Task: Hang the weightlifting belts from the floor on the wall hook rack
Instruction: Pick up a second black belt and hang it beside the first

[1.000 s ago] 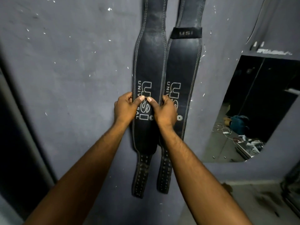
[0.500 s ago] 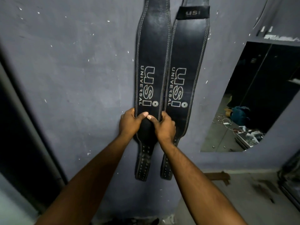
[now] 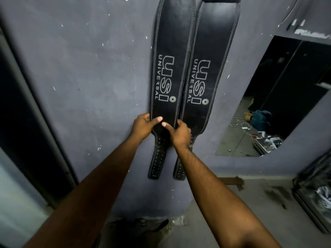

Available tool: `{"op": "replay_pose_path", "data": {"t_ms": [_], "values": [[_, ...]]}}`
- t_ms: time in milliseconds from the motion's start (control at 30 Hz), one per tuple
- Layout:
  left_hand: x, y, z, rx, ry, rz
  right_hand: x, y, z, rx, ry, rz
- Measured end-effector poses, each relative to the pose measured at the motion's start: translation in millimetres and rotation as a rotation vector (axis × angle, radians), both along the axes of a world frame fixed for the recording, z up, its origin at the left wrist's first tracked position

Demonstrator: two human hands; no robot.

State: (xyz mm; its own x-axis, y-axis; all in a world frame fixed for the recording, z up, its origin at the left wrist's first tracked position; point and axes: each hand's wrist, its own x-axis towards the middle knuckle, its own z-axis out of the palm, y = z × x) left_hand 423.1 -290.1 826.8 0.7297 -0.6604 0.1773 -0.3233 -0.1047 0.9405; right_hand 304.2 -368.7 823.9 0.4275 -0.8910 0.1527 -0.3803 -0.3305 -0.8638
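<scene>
At your far left a dark doorway (image 3: 23, 104) runs down beside the grey, paint-flecked wall (image 3: 80, 68). Two black weightlifting belts hang flat against that wall, side by side with their edges touching, and their tops run out of the picture at the upper edge.

The left belt (image 3: 172, 51) shows white stitching and the lettering "USI UNIVERSAL" reading downward. Your left hand (image 3: 143, 125) grips its left edge where the wide part begins to narrow, with the thumb laid across the front. Your right hand (image 3: 180, 133) holds the same belt at its right edge, thumb on the front and fingers tucked in where the two belts meet. The two thumbs lie close together without touching. Below your hands the narrow, hole-punched strap hangs free against the wall.

The right belt (image 3: 213, 42) bears the same lettering, and your right wrist crosses its strap.

Further right a mirror (image 3: 286, 86) is set in the wall, reflecting a blue bag and loose cables. The concrete floor (image 3: 259, 203) lies below it.
</scene>
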Motion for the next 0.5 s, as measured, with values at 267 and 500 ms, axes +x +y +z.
{"op": "replay_pose_path", "data": {"t_ms": [267, 500], "values": [[-34, 26, -50, 0.21, 0.118, -0.055, -52, 14, -53, 0.165, 0.13, -0.062], [-91, 76, -150, 0.432, 0.439, -0.249, -94, 43, -135, 0.354, 0.217, -0.01]]}}
